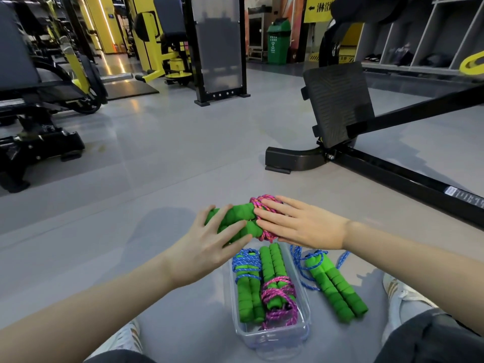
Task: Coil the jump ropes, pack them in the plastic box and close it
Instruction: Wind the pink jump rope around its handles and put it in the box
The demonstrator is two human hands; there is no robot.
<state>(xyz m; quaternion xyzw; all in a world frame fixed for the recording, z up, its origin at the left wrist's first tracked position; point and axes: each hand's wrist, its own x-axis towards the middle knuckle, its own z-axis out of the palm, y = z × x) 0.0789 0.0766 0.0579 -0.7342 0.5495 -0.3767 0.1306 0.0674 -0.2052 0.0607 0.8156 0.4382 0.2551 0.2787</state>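
Both hands on pink jump rope [242, 212], 12 o'clock from plastic box [272, 339]. Left hand [207, 244] splayed wide, fingers straight across green foam handles. Right hand [303, 224] flat, fingers extended, pressing pink coil. Bundle on floor [157, 179] or lifted: cannot tell. Box sits open; inside, blue coiled rope [247, 284] along 9 o'clock wall, pink coiled rope [279, 297] along 3 o'clock wall, touching. Second blue rope [335, 289] on floor, just beside box at 3 o'clock, cord loose.
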